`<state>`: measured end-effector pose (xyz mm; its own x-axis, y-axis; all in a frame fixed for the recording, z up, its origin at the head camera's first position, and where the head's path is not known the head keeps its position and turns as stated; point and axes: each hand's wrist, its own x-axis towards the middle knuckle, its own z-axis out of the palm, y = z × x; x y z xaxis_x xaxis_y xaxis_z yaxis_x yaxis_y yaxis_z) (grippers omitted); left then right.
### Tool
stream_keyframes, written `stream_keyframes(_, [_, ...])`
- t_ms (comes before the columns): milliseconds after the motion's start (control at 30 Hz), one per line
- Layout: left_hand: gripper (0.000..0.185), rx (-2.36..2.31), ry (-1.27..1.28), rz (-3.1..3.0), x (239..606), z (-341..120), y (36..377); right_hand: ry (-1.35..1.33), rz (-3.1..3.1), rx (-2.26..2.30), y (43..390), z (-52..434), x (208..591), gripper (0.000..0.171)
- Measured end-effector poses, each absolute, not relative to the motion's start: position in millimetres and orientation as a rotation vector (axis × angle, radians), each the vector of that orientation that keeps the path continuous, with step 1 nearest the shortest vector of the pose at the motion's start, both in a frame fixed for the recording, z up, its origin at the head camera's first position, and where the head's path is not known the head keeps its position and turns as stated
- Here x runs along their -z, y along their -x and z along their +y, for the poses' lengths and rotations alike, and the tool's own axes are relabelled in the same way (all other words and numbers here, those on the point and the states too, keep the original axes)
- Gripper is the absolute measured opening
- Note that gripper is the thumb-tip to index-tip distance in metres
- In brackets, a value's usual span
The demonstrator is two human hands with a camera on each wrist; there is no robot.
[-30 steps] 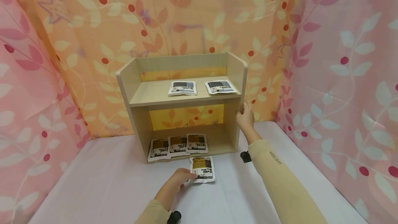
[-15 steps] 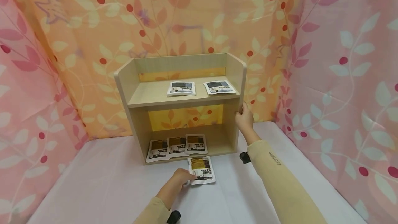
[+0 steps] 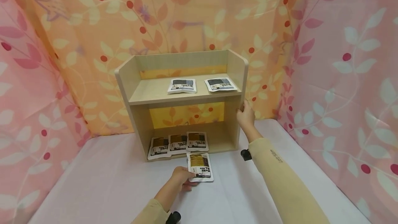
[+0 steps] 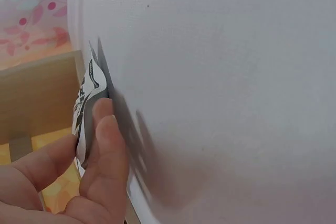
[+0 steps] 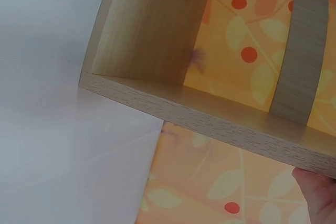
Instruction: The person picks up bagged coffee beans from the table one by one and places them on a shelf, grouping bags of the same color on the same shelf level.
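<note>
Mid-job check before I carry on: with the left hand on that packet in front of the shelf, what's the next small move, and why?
Probably slide the packet forward onto the bottom shelf, right of the three packets there. The left hand pinches its near edge; the right hand grips the shelf unit's side.

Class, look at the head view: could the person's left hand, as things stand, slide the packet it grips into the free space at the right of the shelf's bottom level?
Probably yes. The left hand grips the packet just before the shelf, and nothing lies between it and that bare space.

The head camera looks down and forward over the whole shelf [image 3: 181, 96]. The 2 wrist cameras sit very close, sharing its wood.
</note>
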<state>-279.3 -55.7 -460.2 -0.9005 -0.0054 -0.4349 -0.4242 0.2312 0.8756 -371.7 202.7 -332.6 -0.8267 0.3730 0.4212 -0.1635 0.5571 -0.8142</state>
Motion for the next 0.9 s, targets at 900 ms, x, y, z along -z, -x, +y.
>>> stream_keyframes(900, [0.031,-1.986,0.247,2.059,444,-44,282,0.175,-2.216,-1.239,374,201,334,0.034])
